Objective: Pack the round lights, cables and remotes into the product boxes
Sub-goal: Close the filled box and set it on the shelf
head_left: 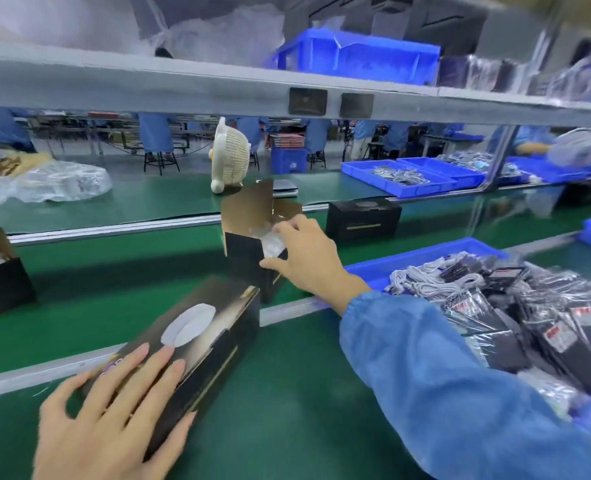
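Factory line, grey shelf [218,88] running overhead

Green conveyor belt [114,299] is stretching below that shelf, a little white fan [228,157] is sitting just under it, and blue-coated workers [155,131] are standing at benches way behind.

The closed product box [197,341] is black cardboard with a slight gloss (its gold lines shine). The table [304,393] has a matt green mat. The tray [443,251] is smooth blue plastic; the cable packets [529,306] are in glossy clear film.
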Available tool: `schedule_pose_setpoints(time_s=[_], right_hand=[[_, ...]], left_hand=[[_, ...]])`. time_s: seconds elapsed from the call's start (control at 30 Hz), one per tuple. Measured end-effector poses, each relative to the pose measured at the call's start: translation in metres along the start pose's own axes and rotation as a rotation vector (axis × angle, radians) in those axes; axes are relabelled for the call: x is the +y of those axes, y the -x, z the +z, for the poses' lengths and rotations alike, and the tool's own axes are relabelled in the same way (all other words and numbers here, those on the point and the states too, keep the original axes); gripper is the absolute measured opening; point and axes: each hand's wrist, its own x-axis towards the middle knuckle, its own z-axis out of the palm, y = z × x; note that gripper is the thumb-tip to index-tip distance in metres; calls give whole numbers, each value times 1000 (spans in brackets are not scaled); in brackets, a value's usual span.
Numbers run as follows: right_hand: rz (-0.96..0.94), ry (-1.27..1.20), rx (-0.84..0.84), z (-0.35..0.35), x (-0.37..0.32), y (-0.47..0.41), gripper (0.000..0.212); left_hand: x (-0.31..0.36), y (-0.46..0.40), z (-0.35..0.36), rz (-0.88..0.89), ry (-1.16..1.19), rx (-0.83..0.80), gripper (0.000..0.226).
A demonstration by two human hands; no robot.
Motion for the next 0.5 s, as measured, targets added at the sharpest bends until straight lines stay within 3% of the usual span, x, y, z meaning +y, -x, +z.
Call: schedule_pose_setpoints(time_s=[0.07, 0.13, 0.2, 0.27, 0.33, 0.4, 0.43, 0.5], right_hand=[[29, 3, -121, 26, 21, -22, 60], [2, 54, -150, 39, 23, -30, 43], [-61, 234, -114, 35, 17, -32, 30], [-129, 305, -29, 27, 5, -19, 22], [-258, 139, 24, 19, -16, 11, 21], [-422, -259, -95, 2, -26, 51, 16], [-459, -385, -71, -13, -17, 65, 10], [-328, -281, 85, -47, 35, 79, 7]], left_hand=[[-29, -30, 27, -131, -42, -133, 54], [-50, -69, 44, -326, -61, -281, 59], [-44, -105, 47, -602, 145, -363, 94], [-16, -118, 47, -756, 485, -339, 134], [21, -111, 45, -724, 725, -313, 151], [49, -93, 42, -673, 803, -226, 151], [56, -85, 37, -671, 830, -152, 146], [57, -66, 26, -714, 883, -45, 137]])
